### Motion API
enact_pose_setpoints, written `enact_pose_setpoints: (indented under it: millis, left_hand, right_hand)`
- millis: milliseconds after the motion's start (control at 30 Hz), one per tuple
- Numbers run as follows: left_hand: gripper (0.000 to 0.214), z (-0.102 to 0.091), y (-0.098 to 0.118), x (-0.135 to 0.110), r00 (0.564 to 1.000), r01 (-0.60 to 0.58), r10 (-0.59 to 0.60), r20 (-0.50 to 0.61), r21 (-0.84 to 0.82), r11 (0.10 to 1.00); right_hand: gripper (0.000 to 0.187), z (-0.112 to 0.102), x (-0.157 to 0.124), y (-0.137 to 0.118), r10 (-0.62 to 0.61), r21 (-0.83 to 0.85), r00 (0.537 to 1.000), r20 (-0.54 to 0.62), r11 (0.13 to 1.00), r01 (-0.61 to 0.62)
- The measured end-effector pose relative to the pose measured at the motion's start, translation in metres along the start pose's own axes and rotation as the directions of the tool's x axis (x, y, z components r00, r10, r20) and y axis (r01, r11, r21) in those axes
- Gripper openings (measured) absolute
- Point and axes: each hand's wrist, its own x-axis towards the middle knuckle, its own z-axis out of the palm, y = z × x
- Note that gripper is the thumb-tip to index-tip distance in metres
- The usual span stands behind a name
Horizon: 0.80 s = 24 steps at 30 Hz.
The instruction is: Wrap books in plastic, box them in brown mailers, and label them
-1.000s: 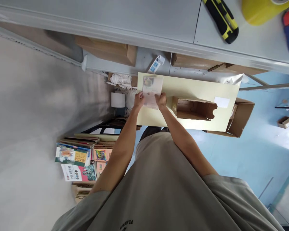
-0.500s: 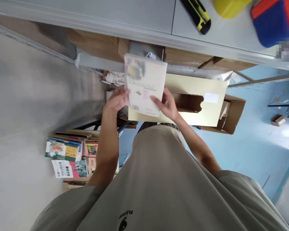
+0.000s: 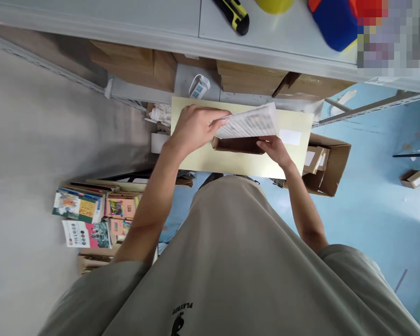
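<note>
Starting at the left, we see a stack of books (image 3: 79, 205) on the near side, with a pink-and-white one (image 3: 86, 234) lying just nearer to us. Beyond them, on the far side, a closed cardboard box (image 3: 133, 65) sits on the lower shelf, and a bundle of white material (image 3: 160, 113) lies to its right on the nearer side. Next comes our left hand (image 3: 198, 123), its grip narrow, holding a thin printed booklet (image 3: 254, 121) by the left end between thumb and fingers. A power strip (image 3: 199, 87) rests on the shelf just beyond that hand. The booklet is tilted above the far side of a narrow topless carton (image 3: 238, 145), which stands on a pale yellow board (image 3: 203, 162). Our right hand (image 3: 275, 150) is at the carton's right end, below the booklet's right end, with thumb and forefinger slightly parted; we cannot tell whether it grips either one. On the upper shelf, far from us, lies a yellow-and-black cutter (image 3: 235, 17), with a blue-and-red object (image 3: 336, 23) farther right. Just right of our right hand, a white paper (image 3: 290, 136) lies on the board. A larger brown box (image 3: 336, 170) stands beside the board's right end.
</note>
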Motion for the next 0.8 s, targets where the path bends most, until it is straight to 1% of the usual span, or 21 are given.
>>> enact_pose_setpoints:
  millis: [67, 133, 233, 367, 500, 633, 700, 800]
  left_hand:
    - [0.028, 0.014, 0.009, 0.003, 0.998, -0.004, 0.001, 0.06, 0.063, 0.998]
    - [0.031, 0.025, 0.015, 0.003, 0.994, 0.009, -0.021, 0.108, 0.114, 0.993]
    - [0.035, 0.038, 0.019, 0.003, 0.987, 0.031, -0.058, 0.151, 0.175, 0.984]
    - [0.036, 0.052, 0.021, 0.003, 0.979, 0.037, -0.08, 0.19, 0.221, 0.975]
    - [0.035, 0.071, 0.026, 0.008, 0.962, 0.029, -0.097, 0.253, 0.263, 0.964]
    - [0.035, 0.089, 0.03, 0.013, 0.937, 0.003, -0.122, 0.327, 0.343, 0.939]
    - [0.034, 0.096, 0.03, 0.016, 0.929, 0.003, -0.139, 0.343, 0.369, 0.929]
    - [0.035, 0.1, 0.031, 0.018, 0.922, 0.016, -0.161, 0.352, 0.381, 0.925]
  right_hand:
    - [0.07, -0.016, -0.001, 0.011, -0.006, -0.009, 1.0, 0.01, 1.0, 0.006]
    - [0.063, -0.024, 0.0, 0.019, -0.057, 0.002, 0.998, 0.028, 0.998, 0.057]
    - [0.056, -0.029, 0.007, 0.026, -0.131, 0.037, 0.99, 0.056, 0.991, 0.129]
    - [0.048, -0.033, 0.018, 0.036, -0.145, 0.055, 0.987, 0.068, 0.988, 0.141]
    - [0.047, -0.035, 0.024, 0.045, -0.153, 0.072, 0.987, 0.058, 0.986, 0.148]
    - [0.05, -0.035, 0.024, 0.047, -0.106, 0.092, 0.993, 0.055, 0.991, 0.101]
    - [0.052, -0.035, 0.021, 0.046, -0.106, 0.112, 0.992, 0.063, 0.989, 0.098]
    - [0.053, -0.032, 0.016, 0.042, -0.117, 0.103, 0.992, 0.058, 0.989, 0.11]
